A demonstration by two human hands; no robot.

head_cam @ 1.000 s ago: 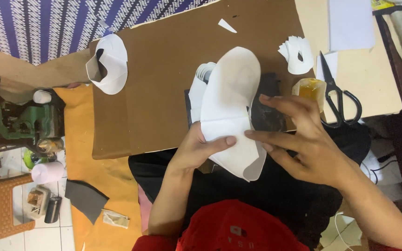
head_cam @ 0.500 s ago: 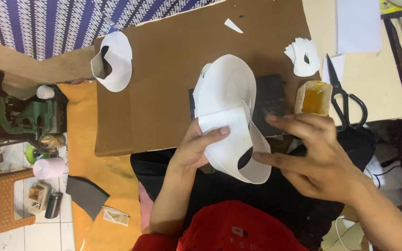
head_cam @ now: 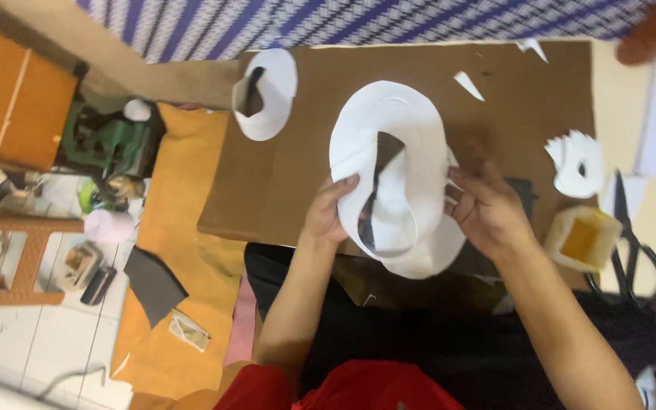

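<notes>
Holding a white curved foam sheet (head_cam: 408, 144) with an open middle, fingers of left hand (head_cam: 328, 216) and right hand (head_cam: 491, 212) clamped on its edges

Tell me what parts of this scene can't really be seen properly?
- Head view: right hand fingertips, hidden behind the white curved sheet.
- Scissors: handles blurred against dark cloth.
- Yellow tub: contents unclear.
- Small items on the floor: too small to identify.
</notes>
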